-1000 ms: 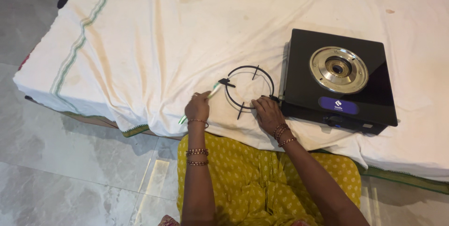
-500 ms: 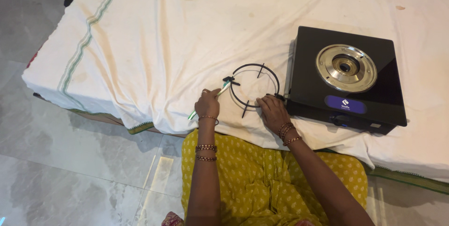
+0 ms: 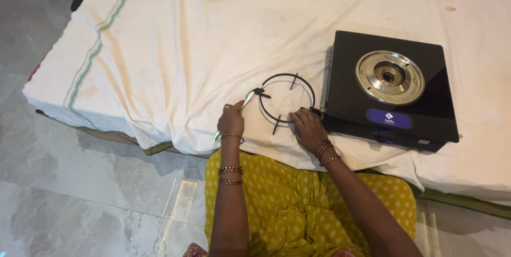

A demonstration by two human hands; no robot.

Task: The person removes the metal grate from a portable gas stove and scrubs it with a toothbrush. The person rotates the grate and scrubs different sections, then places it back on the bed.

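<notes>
The fingers of the left hand (image 3: 231, 120) are closed around a toothbrush (image 3: 240, 107) with a green and white handle; its head end points up and to the right and meets a prong on the left side of a black wire pan support (image 3: 287, 98), while its tail end sticks out below the hand past the edge of the cloth. The fingers of the right hand (image 3: 306, 127) are bent down onto the lower right part of the same ring, pressing on it near the prong closest to the stove; whether they pinch the wire or only rest on it I cannot tell. The pan support is a thin round ring with short prongs pointing in and out; it lies flat on a white cloth (image 3: 213, 39), just left of a black single-burner gas stove (image 3: 391, 92), its right edge close beside the stove's left side. The stove has a glossy dark top, a round silver burner plate (image 3: 389, 76) in the middle with no support over it, and a knob on the front wall. Both wrists carry beaded bangles; the forearms come up from a lap in yellow patterned fabric (image 3: 287, 204). The cloth has green stripes along its left border and faint brownish stains; it drapes over the bed's near edge; grey marbled floor tiles (image 3: 80, 182) lie below and to the left.
</notes>
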